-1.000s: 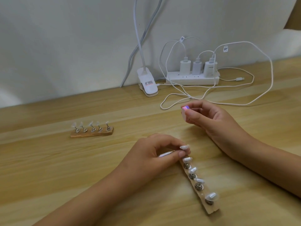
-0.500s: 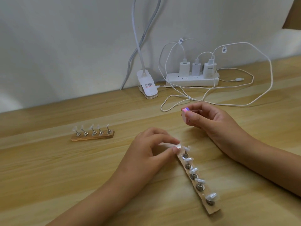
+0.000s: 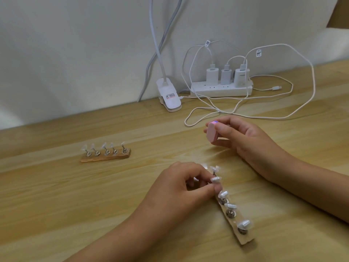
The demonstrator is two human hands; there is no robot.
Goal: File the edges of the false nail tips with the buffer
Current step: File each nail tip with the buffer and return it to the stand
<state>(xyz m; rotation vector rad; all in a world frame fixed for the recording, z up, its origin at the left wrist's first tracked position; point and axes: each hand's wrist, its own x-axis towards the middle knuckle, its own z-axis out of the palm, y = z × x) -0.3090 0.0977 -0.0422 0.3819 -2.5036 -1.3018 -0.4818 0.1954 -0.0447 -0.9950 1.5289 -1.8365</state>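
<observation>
The buffer (image 3: pixel 211 132) is gripped in the right hand (image 3: pixel 245 138), just beyond the nail tip (image 3: pixel 215 179) pinched by the left hand (image 3: pixel 175 188) on the near stand (image 3: pixel 245 240), whose row is angled toward the buffer.

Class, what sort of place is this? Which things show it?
Probably a hobby desk for nail work: a wooden tabletop, a near nail tip stand, a far nail tip stand, a clip-on lamp.
</observation>
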